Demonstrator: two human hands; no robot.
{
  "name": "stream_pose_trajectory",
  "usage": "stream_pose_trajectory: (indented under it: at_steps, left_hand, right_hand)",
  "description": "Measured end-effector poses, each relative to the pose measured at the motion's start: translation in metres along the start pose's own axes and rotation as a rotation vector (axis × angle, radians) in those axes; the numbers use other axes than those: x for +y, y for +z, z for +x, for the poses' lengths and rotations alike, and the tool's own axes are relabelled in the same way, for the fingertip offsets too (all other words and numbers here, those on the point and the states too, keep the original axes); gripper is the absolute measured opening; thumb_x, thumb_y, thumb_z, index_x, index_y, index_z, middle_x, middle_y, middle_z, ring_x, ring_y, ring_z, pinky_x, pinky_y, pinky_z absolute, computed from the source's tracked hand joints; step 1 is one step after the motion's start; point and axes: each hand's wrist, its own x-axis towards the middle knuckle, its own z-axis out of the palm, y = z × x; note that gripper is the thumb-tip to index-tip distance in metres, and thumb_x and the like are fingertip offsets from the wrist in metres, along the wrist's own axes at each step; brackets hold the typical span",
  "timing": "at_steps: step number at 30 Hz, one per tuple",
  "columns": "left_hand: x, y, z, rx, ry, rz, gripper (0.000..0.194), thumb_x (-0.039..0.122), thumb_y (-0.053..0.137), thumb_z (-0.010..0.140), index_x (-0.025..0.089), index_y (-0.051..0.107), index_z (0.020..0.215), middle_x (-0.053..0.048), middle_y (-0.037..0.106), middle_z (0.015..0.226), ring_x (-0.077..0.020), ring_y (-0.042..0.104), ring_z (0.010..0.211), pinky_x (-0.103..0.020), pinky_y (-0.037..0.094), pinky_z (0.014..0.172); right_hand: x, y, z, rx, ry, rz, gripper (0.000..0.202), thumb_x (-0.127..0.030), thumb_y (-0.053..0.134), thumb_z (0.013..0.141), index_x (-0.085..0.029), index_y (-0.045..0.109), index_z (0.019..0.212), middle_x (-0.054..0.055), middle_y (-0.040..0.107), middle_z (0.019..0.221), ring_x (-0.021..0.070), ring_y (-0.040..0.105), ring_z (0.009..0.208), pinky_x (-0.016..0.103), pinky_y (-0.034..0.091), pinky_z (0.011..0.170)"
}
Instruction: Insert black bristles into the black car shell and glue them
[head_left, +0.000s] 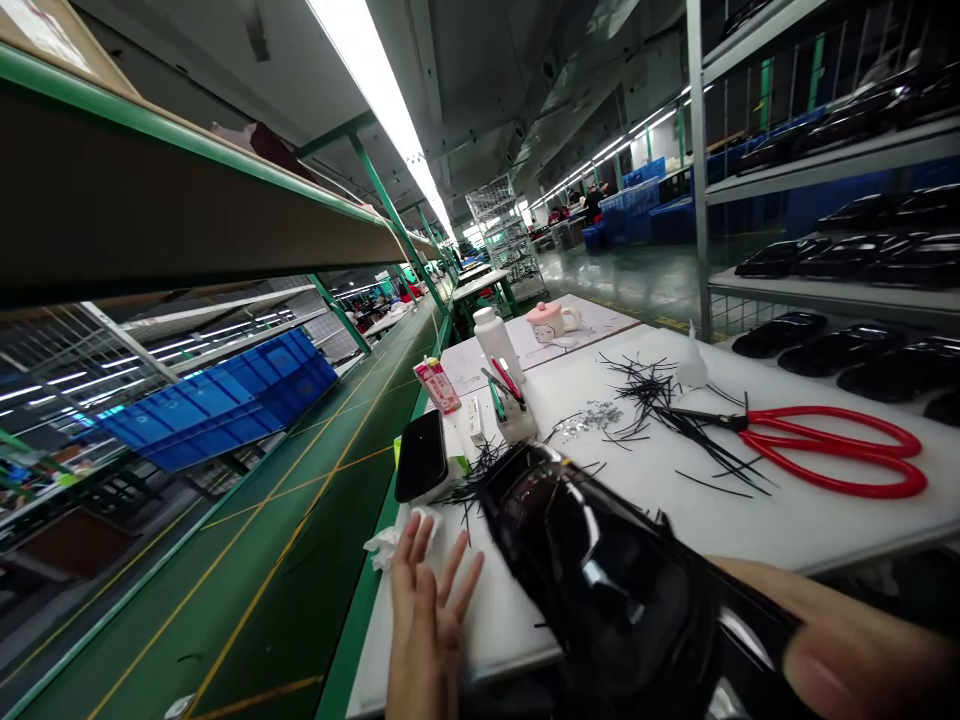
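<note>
A glossy black toy car body (622, 570) is tilted up close to the camera, above the near edge of the white table. My right hand (862, 640) grips it at its lower right end, with the thumb on top; the other fingers are mostly hidden. Left of the car body, my left hand (435, 610) is raised with its fingers spread and holds nothing. A crumpled white tissue (390, 540) lies behind that hand. Scissors with red handles (840, 450) rest on the table to the right, their blades among thin black strips (652, 390).
A black phone (421, 455), a pen holder (517, 420), a white bottle (495, 345) and a pink-lidded mug (551, 322) stand or lie further back. Small clear pieces (592, 420) are scattered mid-table. A green conveyor belt (300, 520) runs along the left; a shelf rack (832, 290) holds black shells.
</note>
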Motion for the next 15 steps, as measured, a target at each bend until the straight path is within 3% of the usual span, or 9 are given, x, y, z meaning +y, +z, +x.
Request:
stream_pose_trajectory:
  at_steps: [2, 6, 9, 11, 15]
  left_hand:
    - [-0.008, 0.006, 0.014, -0.106, -0.088, 0.006, 0.071, 0.073, 0.062, 0.087, 0.034, 0.053, 0.145, -0.009, 0.050, 0.158, -0.0342, 0.061, 0.134, -0.048, 0.051, 0.113]
    - [-0.020, 0.004, 0.019, -0.146, -0.028, 0.121, 0.057, 0.061, 0.071, 0.085, 0.023, 0.069, 0.128, -0.010, 0.062, 0.147, -0.0350, 0.044, 0.149, -0.049, 0.025, 0.130]
    - [-0.018, -0.002, 0.010, -0.139, -0.012, 0.206, 0.055, 0.057, 0.070, 0.087, 0.025, 0.068, 0.132, -0.007, 0.057, 0.152, -0.0334, 0.036, 0.154, -0.050, 0.016, 0.132]
    - [-0.012, -0.004, -0.001, -0.181, -0.005, 0.357, 0.058, 0.058, 0.063, 0.093, 0.028, 0.061, 0.142, -0.003, 0.049, 0.160, -0.0310, 0.028, 0.158, -0.050, 0.016, 0.132]
    - [0.003, -0.001, -0.018, -0.341, -0.004, 0.664, 0.066, 0.061, 0.052, 0.097, 0.033, 0.043, 0.157, 0.000, 0.030, 0.170, -0.0279, 0.015, 0.161, -0.049, 0.019, 0.130]
  right_hand:
    - [-0.022, 0.002, 0.010, -0.044, 0.157, 0.149, 0.041, -0.047, 0.080, 0.068, -0.015, 0.075, 0.093, 0.006, 0.074, 0.085, 0.0231, 0.074, 0.085, 0.029, 0.061, 0.078]
    - [-0.049, -0.010, 0.023, 0.112, 0.382, 0.221, 0.032, -0.038, 0.082, 0.073, -0.014, 0.068, 0.089, 0.002, 0.068, 0.082, 0.0100, 0.065, 0.069, 0.016, 0.053, 0.063]
    - [-0.056, -0.039, 0.030, 0.226, 0.406, 0.025, 0.050, -0.042, 0.081, 0.082, -0.017, 0.064, 0.121, 0.003, 0.069, 0.088, 0.0120, 0.066, 0.069, 0.022, 0.057, 0.064]
    - [-0.058, -0.059, 0.036, 0.289, 0.376, -0.136, 0.059, -0.042, 0.076, 0.087, -0.019, 0.055, 0.136, 0.007, 0.071, 0.096, 0.0173, 0.071, 0.078, 0.027, 0.061, 0.069]
    - [-0.058, -0.080, 0.044, 0.392, 0.317, -0.333, 0.054, -0.039, 0.070, 0.087, -0.021, 0.055, 0.136, 0.013, 0.067, 0.130, 0.0236, 0.068, 0.115, 0.025, 0.059, 0.083]
